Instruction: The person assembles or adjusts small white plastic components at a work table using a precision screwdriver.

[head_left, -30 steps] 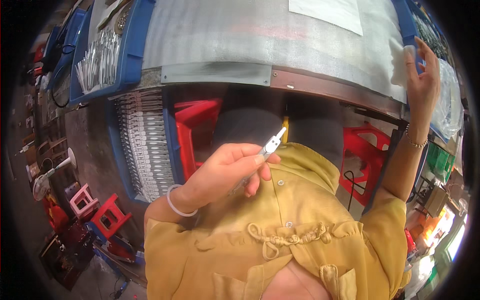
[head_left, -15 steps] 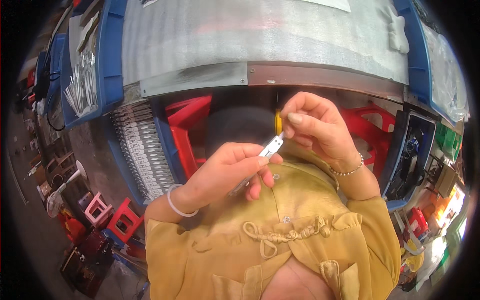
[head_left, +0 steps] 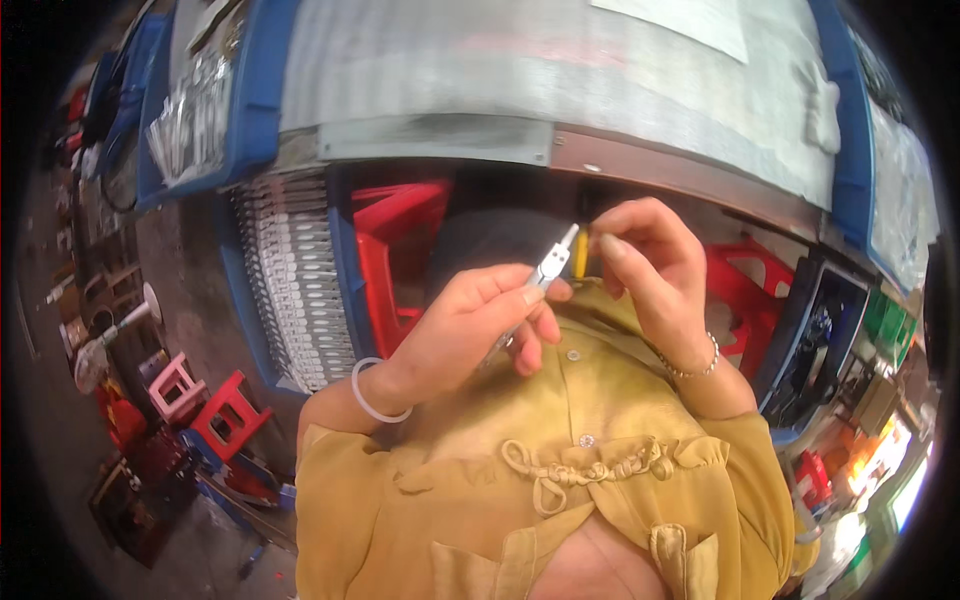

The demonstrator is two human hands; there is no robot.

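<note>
My left hand (head_left: 490, 312) is closed around a slim silver metal piece (head_left: 552, 262), held in front of my chest. Two small dark holes mark its flat head, and a narrow pale tip sticks out beyond them; the fingers cover its lower part. Just right of that tip is my right hand (head_left: 650, 265), apart from the piece, its thumb and forefinger bent towards each other. Whether something small lies between them I cannot make out. Below the bench edge on the left, a blue bin (head_left: 345, 250) holds rows of silver parts (head_left: 300, 270) with oval slots.
A grey-covered workbench (head_left: 430, 70) lies ahead. Blue trays stand on it, the left one (head_left: 262, 90) with thin metal strips, the right one (head_left: 850, 120) with clear plastic bags. Red stools (head_left: 375, 270) are underneath. A dark-filled bin (head_left: 810, 340) sits at right.
My right fingers have drawn away from the tip of the metal piece, which now shows fully. My left hand still holds the piece. The whole view has shifted and tilted slightly.
</note>
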